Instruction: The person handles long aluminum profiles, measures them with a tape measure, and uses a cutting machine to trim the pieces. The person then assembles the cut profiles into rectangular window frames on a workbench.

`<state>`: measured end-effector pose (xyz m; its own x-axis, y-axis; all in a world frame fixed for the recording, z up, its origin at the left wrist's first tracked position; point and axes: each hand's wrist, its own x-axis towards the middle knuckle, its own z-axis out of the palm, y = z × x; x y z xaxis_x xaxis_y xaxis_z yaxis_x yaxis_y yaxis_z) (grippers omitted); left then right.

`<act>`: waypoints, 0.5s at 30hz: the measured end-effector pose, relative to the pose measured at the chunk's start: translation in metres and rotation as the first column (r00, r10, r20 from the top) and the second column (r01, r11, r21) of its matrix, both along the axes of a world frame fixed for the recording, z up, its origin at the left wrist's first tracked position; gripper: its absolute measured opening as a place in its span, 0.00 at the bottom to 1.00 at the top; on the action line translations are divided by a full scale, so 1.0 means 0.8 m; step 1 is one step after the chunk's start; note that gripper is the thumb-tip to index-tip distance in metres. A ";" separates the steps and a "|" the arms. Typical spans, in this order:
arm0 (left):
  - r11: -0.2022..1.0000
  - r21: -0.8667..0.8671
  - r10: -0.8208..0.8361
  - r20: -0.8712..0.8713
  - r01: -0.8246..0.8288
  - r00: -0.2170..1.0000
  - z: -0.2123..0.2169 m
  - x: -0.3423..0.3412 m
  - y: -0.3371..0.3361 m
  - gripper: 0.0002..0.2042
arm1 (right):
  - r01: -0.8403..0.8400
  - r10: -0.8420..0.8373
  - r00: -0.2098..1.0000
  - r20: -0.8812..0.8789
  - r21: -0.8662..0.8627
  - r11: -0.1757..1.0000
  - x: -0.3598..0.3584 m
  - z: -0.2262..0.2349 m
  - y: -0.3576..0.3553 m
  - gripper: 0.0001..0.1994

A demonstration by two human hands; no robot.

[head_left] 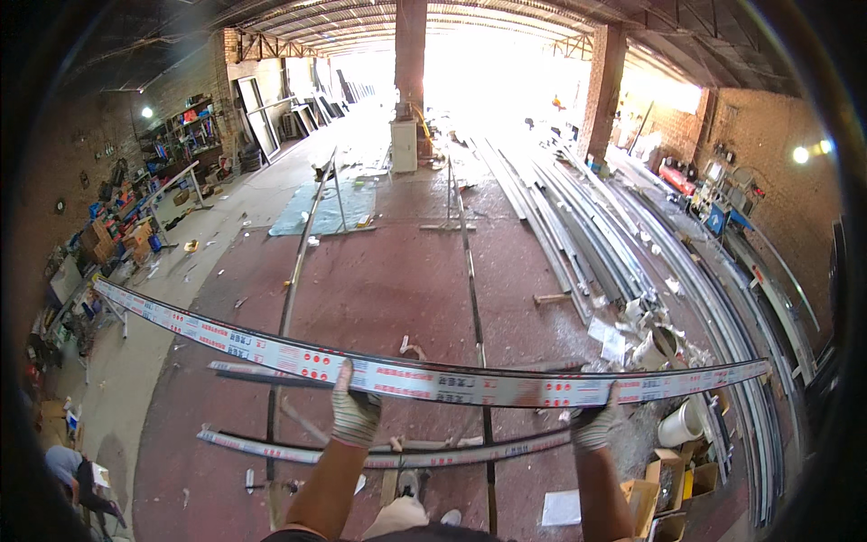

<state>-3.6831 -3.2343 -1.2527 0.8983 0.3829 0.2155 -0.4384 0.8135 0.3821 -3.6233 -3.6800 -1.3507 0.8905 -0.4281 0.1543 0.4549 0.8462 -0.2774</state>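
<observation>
A long aluminium profile (433, 382), wrapped in pale film with red and blue print, stretches across in front of me. My left hand (354, 417), in a whitish work glove, is closed on it left of its middle. Toward its right part my right hand (595, 425), gloved alike, grips it too; fingers of both hands are partly hidden behind the profile. Beneath lie a second film-covered profile (298, 452) and another profile (246, 369), mostly hidden. They rest across two long dark support rails, a left rail (302, 244) and a right rail (470, 262).
Stacked long profiles (569, 217) cover the floor on the right. A white bucket (679, 425) and cardboard boxes (666, 479) stand at lower right. Another person (77, 479) bends at lower left. Brick pillars and a white cabinet (404, 146) stand farther off.
</observation>
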 end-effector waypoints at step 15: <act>0.999 0.047 0.025 -0.128 -0.019 0.992 -0.168 0.346 0.116 0.32 | -0.438 0.179 0.830 -0.528 -0.420 0.795 0.279 -0.101 0.084 0.46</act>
<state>-3.4059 -3.1417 -1.3869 0.9110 0.3954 0.1168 -0.4012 0.7847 0.4725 -3.4003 -3.6129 -1.4316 0.9800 -0.0917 -0.1766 -0.0887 0.5932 -0.8002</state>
